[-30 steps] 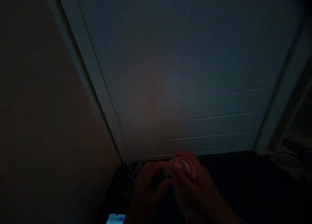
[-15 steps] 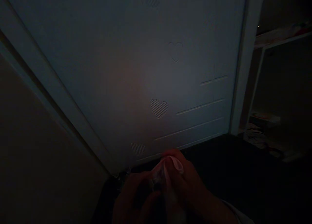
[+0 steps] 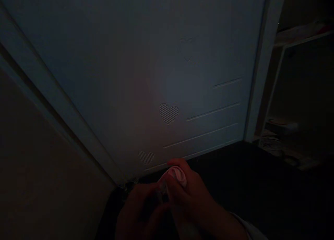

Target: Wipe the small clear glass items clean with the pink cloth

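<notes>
Low before a heart-marked door [image 3: 125, 76], a pink cloth-like roll [image 3: 178, 174] is gripped in the right hand [image 3: 195, 191], its flap [image 3: 163, 180] touched by the curled left hand [image 3: 137, 205], and could be unfurled should the grip be loosened.

No readable text, labels, brands or numbers. Only signs: heart shapes on the door [image 3: 117, 76], a striped heart [image 3: 168, 114] mid-panel, another lower left, plus an outlined heart [image 3: 186, 49] above.
</notes>
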A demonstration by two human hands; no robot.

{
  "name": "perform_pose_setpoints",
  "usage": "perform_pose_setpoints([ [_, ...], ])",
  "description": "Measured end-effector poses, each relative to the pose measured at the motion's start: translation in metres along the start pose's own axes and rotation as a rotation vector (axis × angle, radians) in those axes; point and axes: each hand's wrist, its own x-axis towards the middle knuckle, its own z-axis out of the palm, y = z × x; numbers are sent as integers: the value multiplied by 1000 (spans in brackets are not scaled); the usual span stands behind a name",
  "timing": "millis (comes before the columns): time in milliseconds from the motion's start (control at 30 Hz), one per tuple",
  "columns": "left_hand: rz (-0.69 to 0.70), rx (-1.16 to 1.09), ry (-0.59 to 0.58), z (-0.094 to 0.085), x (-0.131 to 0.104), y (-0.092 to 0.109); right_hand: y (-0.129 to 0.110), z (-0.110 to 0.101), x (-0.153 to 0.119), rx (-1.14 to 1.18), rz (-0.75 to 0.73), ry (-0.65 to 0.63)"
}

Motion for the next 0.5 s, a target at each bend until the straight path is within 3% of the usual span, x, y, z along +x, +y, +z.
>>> perform_pose_setpoints([
  [233,83,51,-9,8,-3,3,-3,-8,1,-210,-49,49],
  [500,93,80,13,5,-7,-1,7,-6,2,-178,-113,48],
])
